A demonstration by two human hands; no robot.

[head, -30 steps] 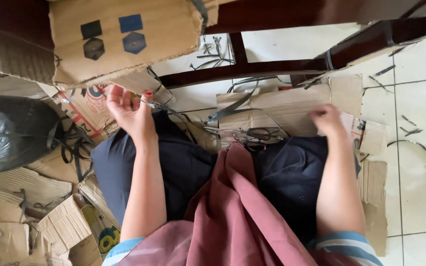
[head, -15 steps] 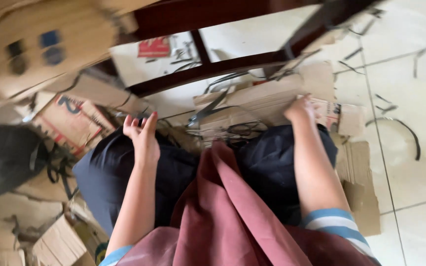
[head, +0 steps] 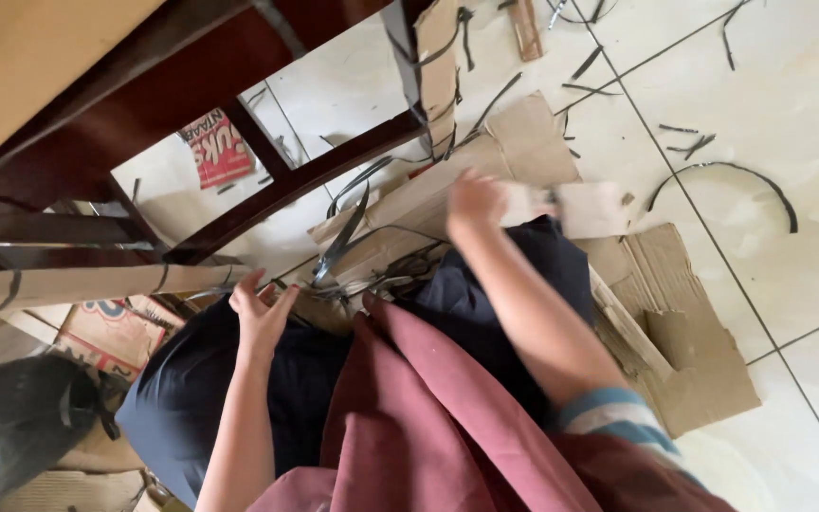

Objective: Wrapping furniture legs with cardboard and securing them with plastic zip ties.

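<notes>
Two hands in view. Right hand (head: pixel 476 202) at 12 o'clock, fingers closed on a pale cardboard strip (head: pixel 575 204) over the knee, blurred. Left hand (head: pixel 260 313) at 9 o'clock, fingers loosely spread, resting on dark trousers (head: pixel 191 398), holding nothing. Chair frame (head: pixel 267 190) at 11 o'clock.

Both hands (head: pixel 263 313) (head: pixel 476 201) forward, fingers loosely spread.

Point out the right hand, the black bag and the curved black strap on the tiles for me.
Right hand (head: pixel 478 201), head view, on the back of the hand.
Black bag (head: pixel 21 417), head view, on its crumpled side at lower left.
Curved strap (head: pixel 727 167), head view, on the top of its arc.
</notes>
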